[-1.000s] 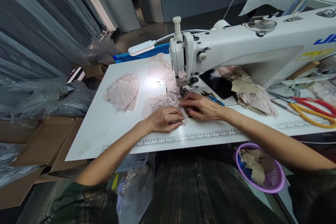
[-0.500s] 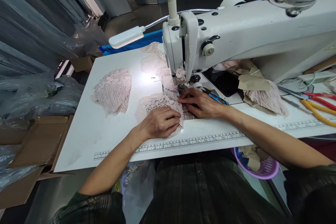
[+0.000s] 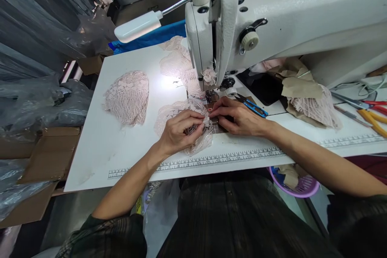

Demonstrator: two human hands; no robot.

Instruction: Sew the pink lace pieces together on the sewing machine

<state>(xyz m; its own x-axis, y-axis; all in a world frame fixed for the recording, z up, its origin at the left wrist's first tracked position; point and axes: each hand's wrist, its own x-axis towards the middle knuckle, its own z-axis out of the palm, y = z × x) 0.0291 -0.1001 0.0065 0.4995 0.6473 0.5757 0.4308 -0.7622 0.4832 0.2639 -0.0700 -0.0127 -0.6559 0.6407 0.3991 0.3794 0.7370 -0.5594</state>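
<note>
Below | purple basket (image 3: pixel 306 189): tan scraps (image 3: pixel 288 175) | hands (image 3: pixel 181 131) (image 3: pixel 240 117) on lace (image 3: pixel 203 143)

On the bench (image 3: pixel 86 153), the lace piece (image 3: pixel 167 113) lies just before the needle end of the sewing machine (image 3: pixel 290 24), with a lace pile (image 3: pixel 128 97) to its left, more lace (image 3: pixel 176 63) behind it and thread snips (image 3: pixel 254 108) to its right. Farther right lie a lace bundle (image 3: pixel 319 107), then scissors (image 3: pixel 372 121), while a ruler scale (image 3: pixel 228 159) runs along the front edge. Lower than the benchtop, a basket (image 3: pixel 306 185) stands on the right, a cardboard box (image 3: pixel 50 153) on the left.
</note>
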